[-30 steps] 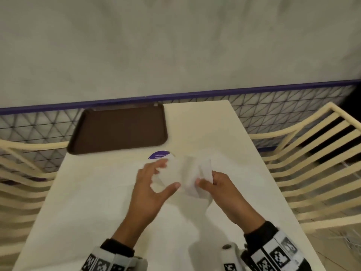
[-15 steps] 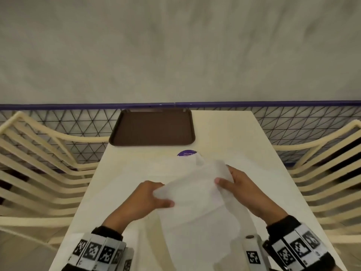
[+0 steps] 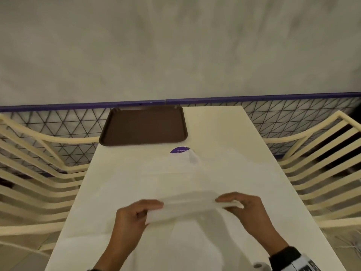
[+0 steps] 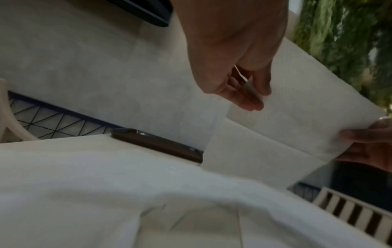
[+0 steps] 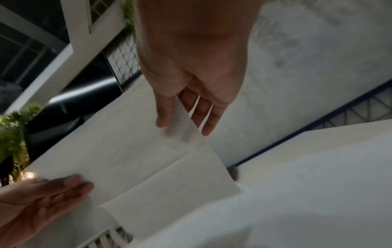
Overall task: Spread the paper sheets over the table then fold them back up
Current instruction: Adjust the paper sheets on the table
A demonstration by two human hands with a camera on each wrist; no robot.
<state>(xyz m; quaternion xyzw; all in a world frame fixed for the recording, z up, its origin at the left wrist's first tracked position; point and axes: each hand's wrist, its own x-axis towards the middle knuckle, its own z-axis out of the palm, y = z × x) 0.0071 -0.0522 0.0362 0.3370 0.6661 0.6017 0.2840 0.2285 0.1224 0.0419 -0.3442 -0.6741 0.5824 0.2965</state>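
- Paper sheet [image 3: 187,207]: white, creased, held up off the table [image 3: 224,133] in the lower centre of the head view, stretched between both hands.
- Left hand [image 3: 134,218]: pinches the sheet's left corner, thumb against fingers; the left wrist view shows the same.
- Right hand [image 3: 246,210]: pinches the right corner between thumb and fingers.
- More white paper sheets [image 3: 224,173] lie flat on the table under and beyond the held one.
- Purple round sticker [image 3: 178,150] mid-frame, partly covered by paper.
- Brown tray [image 3: 143,127] at the far left of the table, centre frame.
- Cream slatted chairs [image 3: 320,169] at both frame edges.
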